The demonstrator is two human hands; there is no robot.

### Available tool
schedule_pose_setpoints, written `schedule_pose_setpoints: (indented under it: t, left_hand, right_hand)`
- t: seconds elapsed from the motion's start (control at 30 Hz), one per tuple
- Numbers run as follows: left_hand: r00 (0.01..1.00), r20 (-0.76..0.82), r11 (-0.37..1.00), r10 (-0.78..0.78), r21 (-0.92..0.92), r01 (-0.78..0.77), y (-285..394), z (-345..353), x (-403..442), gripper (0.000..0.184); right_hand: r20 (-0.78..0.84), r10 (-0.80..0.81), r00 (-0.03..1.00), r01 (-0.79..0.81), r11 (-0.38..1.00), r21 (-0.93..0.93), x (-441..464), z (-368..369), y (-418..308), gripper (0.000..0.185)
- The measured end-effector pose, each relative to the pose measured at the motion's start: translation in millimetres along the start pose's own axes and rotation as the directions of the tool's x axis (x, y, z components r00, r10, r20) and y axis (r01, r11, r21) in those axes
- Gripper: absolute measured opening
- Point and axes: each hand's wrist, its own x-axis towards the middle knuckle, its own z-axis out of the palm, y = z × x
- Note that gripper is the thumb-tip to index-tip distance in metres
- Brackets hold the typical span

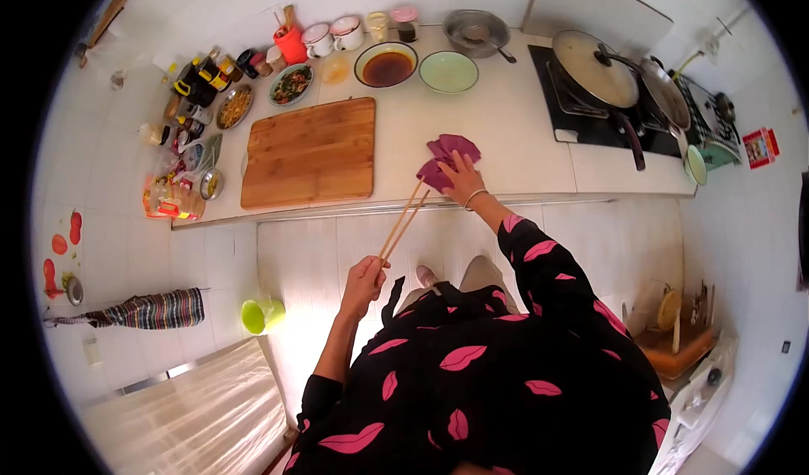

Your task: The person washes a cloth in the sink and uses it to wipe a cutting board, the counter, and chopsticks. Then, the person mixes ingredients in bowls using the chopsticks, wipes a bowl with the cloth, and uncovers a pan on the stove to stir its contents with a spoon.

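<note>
My left hand (366, 283) is closed around the lower ends of a pair of wooden chopsticks (404, 224), in front of the counter's edge. The chopsticks point up and away, their far tips close to a purple cloth (456, 146). On the counter, near its front edge, my right hand (463, 178) lies on this cloth with the fingers stretched out and apart. The cloth is bunched and folded, spreading out beyond my fingertips and to their left. Part of it is hidden under the hand. A wooden cutting board (310, 153) lies to the left.
Behind are a bowl of dark sauce (385, 64), a pale green bowl (448, 72) and a metal strainer (477, 33). Dishes of chopped food and several bottles (195, 85) line the left. A lidded pan (595, 69) sits on the black stove (573, 125) at right, its handle jutting forward.
</note>
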Motion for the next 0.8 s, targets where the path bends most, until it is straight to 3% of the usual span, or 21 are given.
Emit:
schedule_pose_setpoints:
  t: [0.17,0.3,0.33,0.43,0.47,0.5,0.57,0.63,0.7,0.73,0.77,0.8]
  left_hand:
    - [0.996,-0.084,0.994,0.021,0.110,-0.012,6,-7,16,0.026]
    - [0.987,-0.159,0.993,0.003,0.120,0.016,11,-8,30,0.027]
    - [0.982,-0.191,0.992,0.001,0.127,0.023,9,-9,37,0.027]
    - [0.961,-0.260,0.961,0.095,0.277,-0.020,9,-15,56,0.028]
    - [0.952,-0.260,0.932,0.164,0.358,-0.063,5,-20,65,0.028]
    - [0.941,-0.251,0.895,0.228,0.435,-0.101,3,-24,74,0.028]
    - [0.853,-0.181,0.680,0.489,0.692,-0.243,5,-26,93,0.027]
    - [0.886,-0.128,0.526,0.446,0.838,-0.143,27,-14,100,0.019]
    - [0.933,-0.034,0.328,0.358,0.940,-0.092,61,3,106,0.013]
    - [0.925,0.064,0.263,0.374,0.949,-0.172,75,11,108,0.011]
    - [0.908,0.161,0.194,0.387,0.948,-0.251,89,19,109,0.011]
    - [0.883,0.254,0.124,0.395,0.937,-0.325,100,23,111,0.011]
  right_hand:
    - [0.134,0.043,0.990,-0.035,0.997,-0.062,28,26,22,0.074]
    - [-0.041,-0.083,0.996,0.082,0.996,-0.035,43,47,33,0.051]
    - [-0.139,-0.162,0.977,0.163,0.987,-0.005,46,50,36,0.034]
    - [-0.051,-0.198,0.979,0.201,0.883,0.425,66,39,48,0.028]
    - [-0.106,-0.244,0.964,0.264,0.831,0.490,69,26,44,0.028]
    - [-0.161,-0.281,0.946,0.323,0.772,0.548,68,3,38,0.027]
    - [-0.207,-0.393,0.896,0.433,0.666,0.608,58,-49,19,0.028]
    - [-0.200,-0.543,0.815,0.533,0.568,0.627,52,-93,-5,0.031]
    - [-0.255,-0.784,0.566,0.801,0.451,0.393,57,-122,-33,0.036]
    - [-0.246,-0.875,0.417,0.897,0.354,0.263,59,-131,-46,0.039]
    - [-0.227,-0.914,0.335,0.940,0.307,0.151,59,-133,-59,0.037]
    - [-0.077,-0.915,0.396,0.907,0.376,0.191,61,-121,-65,0.034]
